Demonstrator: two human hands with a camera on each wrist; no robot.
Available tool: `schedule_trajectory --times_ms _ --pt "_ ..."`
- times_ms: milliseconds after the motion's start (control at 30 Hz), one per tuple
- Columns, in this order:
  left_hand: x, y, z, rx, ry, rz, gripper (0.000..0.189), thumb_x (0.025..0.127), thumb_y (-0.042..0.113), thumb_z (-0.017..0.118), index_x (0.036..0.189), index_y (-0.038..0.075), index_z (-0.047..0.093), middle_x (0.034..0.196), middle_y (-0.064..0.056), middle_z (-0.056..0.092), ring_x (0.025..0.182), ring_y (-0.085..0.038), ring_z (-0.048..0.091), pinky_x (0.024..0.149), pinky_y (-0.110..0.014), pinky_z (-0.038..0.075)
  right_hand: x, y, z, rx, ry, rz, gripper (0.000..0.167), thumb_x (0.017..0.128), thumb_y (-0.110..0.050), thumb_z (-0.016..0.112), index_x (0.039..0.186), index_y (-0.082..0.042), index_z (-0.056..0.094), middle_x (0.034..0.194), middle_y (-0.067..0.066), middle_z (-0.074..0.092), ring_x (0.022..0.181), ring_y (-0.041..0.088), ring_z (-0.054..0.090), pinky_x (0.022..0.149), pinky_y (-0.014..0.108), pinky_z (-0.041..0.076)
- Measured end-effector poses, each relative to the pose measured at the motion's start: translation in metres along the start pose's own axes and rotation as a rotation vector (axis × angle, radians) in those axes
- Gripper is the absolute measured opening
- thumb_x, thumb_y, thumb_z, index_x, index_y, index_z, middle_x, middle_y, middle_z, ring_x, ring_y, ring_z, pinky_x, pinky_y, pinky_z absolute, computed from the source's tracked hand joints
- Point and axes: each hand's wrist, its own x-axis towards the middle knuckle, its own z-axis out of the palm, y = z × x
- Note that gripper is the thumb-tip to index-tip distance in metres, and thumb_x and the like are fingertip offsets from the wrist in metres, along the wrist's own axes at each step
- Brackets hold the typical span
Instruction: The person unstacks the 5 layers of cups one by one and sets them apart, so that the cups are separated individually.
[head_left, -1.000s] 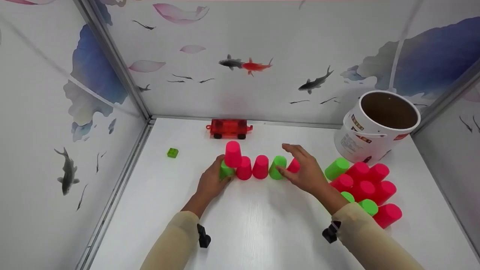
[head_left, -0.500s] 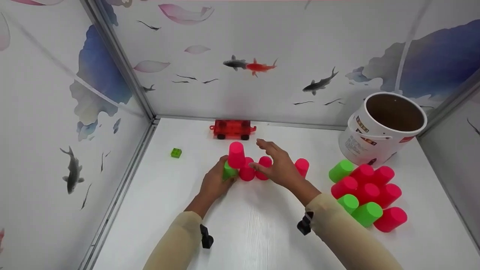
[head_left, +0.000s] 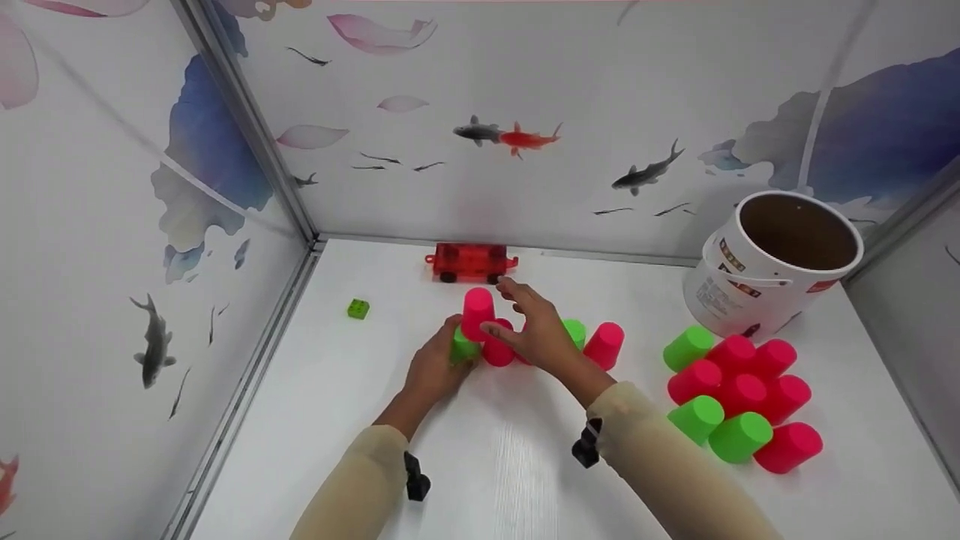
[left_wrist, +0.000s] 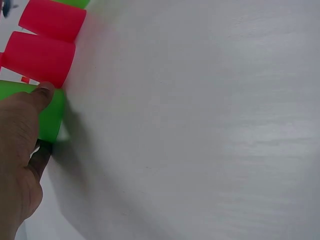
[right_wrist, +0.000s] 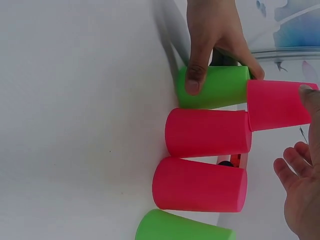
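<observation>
Pink upper cup [head_left: 478, 306] stands well left of the white bucket [head_left: 724, 304], bridging the green end cup [head_left: 462, 347] and its pink neighbour [right_wrist: 209, 132] in a row of five cups [right_wrist: 200, 184]. The left hand [head_left: 433, 369] pinches the green one; the right hand [head_left: 546, 339] is spread wide, whether touching I cannot tell. By my judgement, one second-level piece is placed; the loose cups [head_left: 742, 394] before the bucket remain unstacked.

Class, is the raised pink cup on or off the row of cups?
On: seen from the right wrist, the raised pink cup meets the tops of a green cup and the neighbouring pink cup.
</observation>
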Motion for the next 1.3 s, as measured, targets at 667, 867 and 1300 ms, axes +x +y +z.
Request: schedule_trajectory --times_ms 667,867,1300 --pt "0.001 0.009 0.005 -0.009 0.002 0.040 0.083 0.099 0.027 0.085 0.166 0.027 0.036 0.164 -0.005 0.058 0.153 -0.031 0.056 0.126 -0.053 0.049 0.006 -0.015 0.004 -0.024 -0.005 0.101 0.078 0.094 -0.022 0.090 0.162 -0.014 0.053 0.153 0.010 0.065 0.142 0.033 0.064 0.111 0.048 0.062" --pt "0.002 0.006 0.005 -0.006 0.015 0.064 0.080 0.099 0.027 0.085 0.163 0.028 0.037 0.155 -0.007 0.063 0.145 -0.032 0.061 0.123 -0.054 0.052 -0.002 -0.010 -0.009 0.018 0.038 0.045 0.073 0.094 -0.020 0.091 0.158 -0.011 0.056 0.148 0.010 0.067 0.141 0.031 0.066 0.110 0.047 0.062" --pt "-0.003 -0.002 0.003 0.012 0.030 0.015 0.081 0.098 0.025 0.086 0.162 0.030 0.036 0.148 -0.011 0.066 0.136 -0.034 0.065 0.119 -0.056 0.054 -0.044 0.009 -0.054 -0.074 0.082 -0.075 0.076 0.090 -0.020 0.094 0.155 -0.008 0.058 0.140 0.011 0.071 0.130 0.029 0.072 0.103 0.047 0.066"
